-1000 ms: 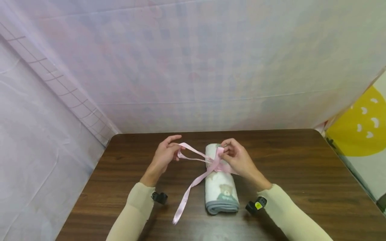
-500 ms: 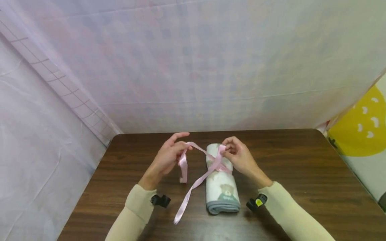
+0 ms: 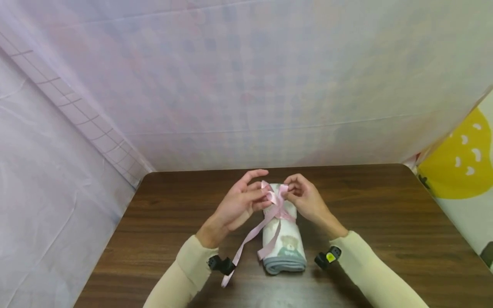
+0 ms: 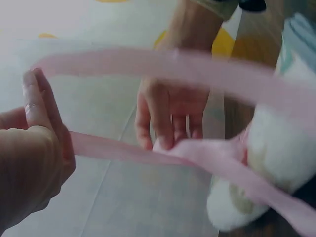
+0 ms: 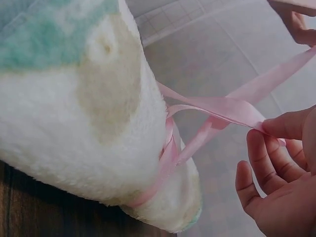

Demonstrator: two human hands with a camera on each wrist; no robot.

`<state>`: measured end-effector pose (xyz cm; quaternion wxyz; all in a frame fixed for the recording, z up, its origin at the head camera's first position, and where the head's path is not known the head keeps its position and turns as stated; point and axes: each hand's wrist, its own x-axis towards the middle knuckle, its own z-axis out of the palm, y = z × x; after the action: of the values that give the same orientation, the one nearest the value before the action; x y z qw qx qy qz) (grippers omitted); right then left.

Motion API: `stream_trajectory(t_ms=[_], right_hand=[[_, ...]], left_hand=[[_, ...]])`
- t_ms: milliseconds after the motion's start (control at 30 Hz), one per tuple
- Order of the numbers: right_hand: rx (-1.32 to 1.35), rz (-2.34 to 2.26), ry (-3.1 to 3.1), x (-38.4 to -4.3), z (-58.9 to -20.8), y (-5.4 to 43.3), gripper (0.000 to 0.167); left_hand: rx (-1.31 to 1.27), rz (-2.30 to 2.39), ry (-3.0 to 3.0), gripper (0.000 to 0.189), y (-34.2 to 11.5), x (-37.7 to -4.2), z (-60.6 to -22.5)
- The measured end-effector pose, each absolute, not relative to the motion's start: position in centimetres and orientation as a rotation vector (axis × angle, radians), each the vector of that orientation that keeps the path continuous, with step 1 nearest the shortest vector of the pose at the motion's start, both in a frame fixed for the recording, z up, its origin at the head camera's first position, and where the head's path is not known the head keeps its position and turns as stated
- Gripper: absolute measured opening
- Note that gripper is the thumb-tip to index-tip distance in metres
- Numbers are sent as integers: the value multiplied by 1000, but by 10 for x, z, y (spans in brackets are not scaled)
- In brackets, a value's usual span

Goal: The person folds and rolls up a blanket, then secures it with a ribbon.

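A rolled white fleece blanket (image 3: 279, 233) with a bear print and grey-blue edging lies lengthwise on the table. Pink ribbon (image 3: 283, 214) circles its middle and crosses on top. My right hand (image 3: 308, 203) pinches a fold of the ribbon between thumb and forefinger, just above the crossing; the right wrist view shows this pinch (image 5: 266, 126) closely. Over the blanket's far left side, my left hand (image 3: 239, 205) holds another length of ribbon at its fingers, forefinger extended. In the left wrist view this length (image 4: 113, 61) runs from the fingertips. One ribbon tail hangs down toward the table's front, another lies over the blanket.
The dark wood table (image 3: 366, 205) extends to both sides of the blanket. A pale hanging sheet (image 3: 246, 85) closes off the back, with a white sheet (image 3: 46, 179) at left. A yellow printed shape (image 3: 458, 158) shows at right.
My left hand has moved right, from beside the blanket to over it, bringing its ribbon close to the right hand. One tail now falls on the blanket. The right hand has stayed nearly still.
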<state>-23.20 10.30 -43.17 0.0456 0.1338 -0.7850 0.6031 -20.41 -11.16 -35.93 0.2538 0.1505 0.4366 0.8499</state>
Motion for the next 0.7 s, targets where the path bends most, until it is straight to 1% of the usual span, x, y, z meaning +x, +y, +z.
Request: stream_trajectory(t_ms=[133,300,367,467,567,700], right_hand=[[407,1835,-2416,-232,-432,103,24],[405,1846,-2443,-231,-430,103,25],[408,1840,-2448,-230,-430,103,26],[415,1837,-2441,-230,-429,104,26],[420,1839,-2440,-229,-430,103,26],[426,1848,-2440,-228,-430,103,26]], left_hand=[[445,2287,1200,44,-104,-200,-367],[351,2116,1427,51,-96,-193,-396],[325,2036,1487,56,-93,-189,-407],[357,1928,1529,66,-92,-183,-419],[421,1831,1551,75,-96,-180,-422],[494,1725,1569,75,-104,-181,-418]])
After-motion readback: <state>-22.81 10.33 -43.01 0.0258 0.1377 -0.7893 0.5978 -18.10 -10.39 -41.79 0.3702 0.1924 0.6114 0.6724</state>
